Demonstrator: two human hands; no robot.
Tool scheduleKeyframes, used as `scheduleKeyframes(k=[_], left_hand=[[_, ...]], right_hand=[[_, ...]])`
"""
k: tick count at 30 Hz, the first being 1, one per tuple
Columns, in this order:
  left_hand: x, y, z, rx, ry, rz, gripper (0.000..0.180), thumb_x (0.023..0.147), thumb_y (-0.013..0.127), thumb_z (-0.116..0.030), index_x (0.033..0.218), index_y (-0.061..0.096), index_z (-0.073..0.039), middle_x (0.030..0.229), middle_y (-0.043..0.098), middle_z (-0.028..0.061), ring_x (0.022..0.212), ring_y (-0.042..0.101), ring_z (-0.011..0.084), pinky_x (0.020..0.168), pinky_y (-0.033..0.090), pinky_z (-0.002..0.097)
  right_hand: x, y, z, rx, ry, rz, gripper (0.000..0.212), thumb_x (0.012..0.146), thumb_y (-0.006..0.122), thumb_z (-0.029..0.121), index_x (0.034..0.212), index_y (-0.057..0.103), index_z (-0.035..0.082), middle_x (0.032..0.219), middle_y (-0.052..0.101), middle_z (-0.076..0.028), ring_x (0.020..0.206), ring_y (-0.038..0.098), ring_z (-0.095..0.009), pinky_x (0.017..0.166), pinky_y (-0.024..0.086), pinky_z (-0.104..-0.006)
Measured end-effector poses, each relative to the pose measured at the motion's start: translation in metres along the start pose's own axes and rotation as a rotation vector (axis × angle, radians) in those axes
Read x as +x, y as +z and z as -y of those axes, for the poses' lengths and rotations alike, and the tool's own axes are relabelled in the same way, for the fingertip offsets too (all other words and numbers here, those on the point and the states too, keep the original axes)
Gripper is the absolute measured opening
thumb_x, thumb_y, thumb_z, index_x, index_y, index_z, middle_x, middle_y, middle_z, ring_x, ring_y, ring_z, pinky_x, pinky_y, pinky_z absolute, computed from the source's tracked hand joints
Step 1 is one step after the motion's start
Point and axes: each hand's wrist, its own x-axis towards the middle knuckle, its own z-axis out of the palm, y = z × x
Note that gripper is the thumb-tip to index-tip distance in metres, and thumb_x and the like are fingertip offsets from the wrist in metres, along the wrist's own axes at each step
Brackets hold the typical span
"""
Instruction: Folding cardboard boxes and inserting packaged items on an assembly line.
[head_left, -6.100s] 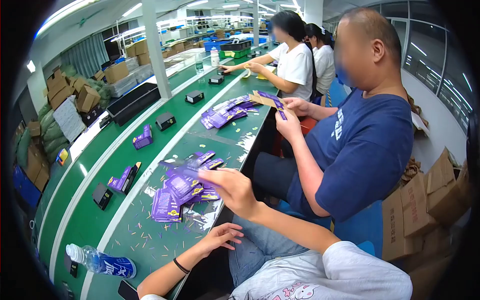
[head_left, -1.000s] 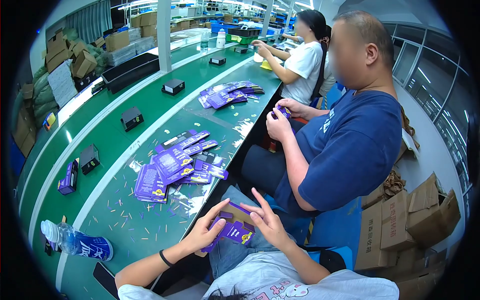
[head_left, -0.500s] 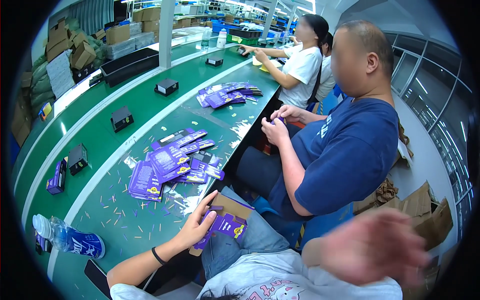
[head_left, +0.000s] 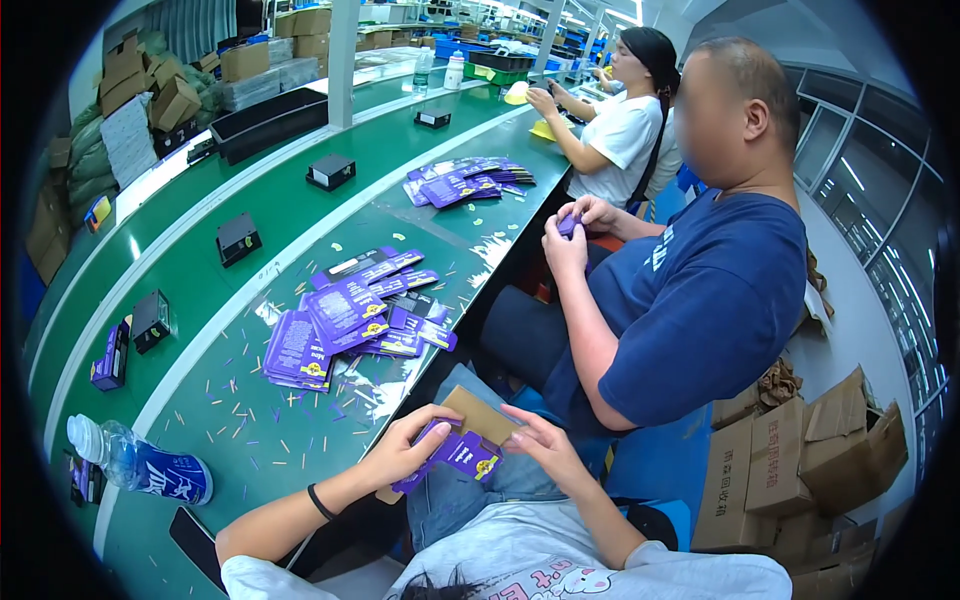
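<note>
L hand (head_left: 408, 450) grips purple carton (head_left: 466, 457), thumb atop; R hand (head_left: 550, 453) angled L at brown flap (head_left: 482, 416), pinch unclear.

The box (head_left: 470, 456) is of smooth cardboard, matt inside, the bottle (head_left: 145, 466) is of glossy clear plastic, and the jeans (head_left: 438, 515) are of matt cloth.

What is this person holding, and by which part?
A purple carton, gripped at its left side by the left hand. The right hand is at the right edge of its brown panel; whether it grips is unclear.
</note>
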Motion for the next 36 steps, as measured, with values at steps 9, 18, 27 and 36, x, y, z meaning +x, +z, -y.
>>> scheduleKeyframes(k=[9, 18, 27, 36], left_hand=[[-0.008, -0.005, -0.016, -0.125, -0.109, -0.043, 0.028, 0.097, 0.042, -0.031, 0.111, 0.051, -0.008, 0.102, 0.057, 0.0088, 0.083, 0.058, 0.0155, 0.07, 0.047, 0.0256], [-0.006, 0.001, 0.009, -0.071, 0.219, -0.128, 0.033, 0.097, 0.042, -0.029, 0.125, 0.039, -0.01, 0.103, 0.056, 0.0115, 0.084, 0.057, 0.0174, 0.072, 0.047, 0.0288], [-0.008, -0.003, 0.003, -0.205, 0.208, -0.058, 0.043, 0.099, 0.039, -0.034, 0.136, 0.032, -0.013, 0.103, 0.055, 0.0105, 0.083, 0.056, 0.0149, 0.072, 0.046, 0.0267], [-0.008, -0.008, 0.011, -0.166, 0.188, 0.043, 0.042, 0.101, 0.03, -0.036, 0.132, 0.039, -0.01, 0.098, 0.055, 0.0071, 0.075, 0.053, 0.0078, 0.065, 0.042, 0.0189]], right_hand=[[0.0, 0.03, 0.008, 0.076, -0.163, 0.107, 0.042, 0.088, 0.056, 0.013, 0.128, 0.049, 0.004, 0.128, 0.052, -0.016, 0.109, 0.054, -0.021, 0.093, 0.044, -0.03], [-0.002, 0.032, 0.017, 0.029, -0.147, 0.093, 0.029, 0.088, 0.057, 0.014, 0.114, 0.057, 0.002, 0.114, 0.06, -0.017, 0.101, 0.058, -0.018, 0.085, 0.047, -0.0262], [0.003, 0.037, 0.015, -0.313, -0.28, -0.084, 0.021, 0.088, 0.056, 0.009, 0.105, 0.062, -0.002, 0.119, 0.059, -0.019, 0.092, 0.062, -0.018, 0.073, 0.052, -0.0245], [0.001, 0.037, 0.027, -0.609, -0.527, 0.075, 0.025, 0.09, 0.056, 0.016, 0.107, 0.064, -0.001, 0.128, 0.051, -0.021, 0.093, 0.063, -0.025, 0.071, 0.054, -0.0251]])
